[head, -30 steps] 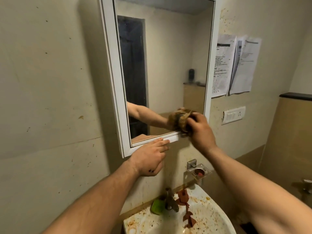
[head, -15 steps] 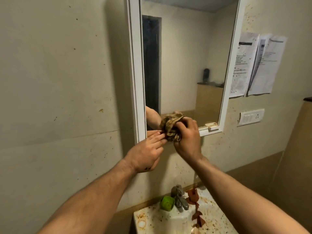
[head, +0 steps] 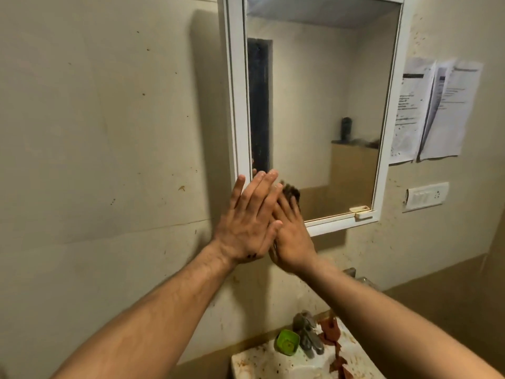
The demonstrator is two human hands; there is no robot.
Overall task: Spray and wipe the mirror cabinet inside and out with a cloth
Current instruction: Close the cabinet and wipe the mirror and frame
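The brown cloth (head: pixel 291 192) is up on the glass at the lower left corner of the mirror cabinet (head: pixel 237 105), just a blurred tuft of it poking out above the fingertips. The right hand (head: pixel 293 236) lies over it, fingers reaching up the glass and pressing the cloth against the mirror. The fingers look fairly flat, but the thumb side is covered, so I cannot tell whether the hand pinches the cloth or only pushes on it. The left hand (head: pixel 250 222) is spread wide and holds nothing, its fingers straight and fanned. It lies across the white frame at that same corner, with its fingertips on the glass, and it overlaps the inner edge of the right hand. Both bare forearms run up from the bottom of the view.

The cabinet door is shut, and a small cream handle (head: pixel 360 210) sits at its lower right corner. In the reflection there's a dark doorway and a dark bottle (head: pixel 346 128) on a ledge. Right of the cabinet, printed papers (head: pixel 437 110) hang on the speckled wall, with a white switch plate (head: pixel 426 196) below them. Down below sits a sink (head: pixel 259 362) spattered with reddish-brown stains. On it stands a metal tap (head: pixel 307 337), with a green object (head: pixel 285 341) just to its left and reddish-brown scraps (head: pixel 330 330) to its right
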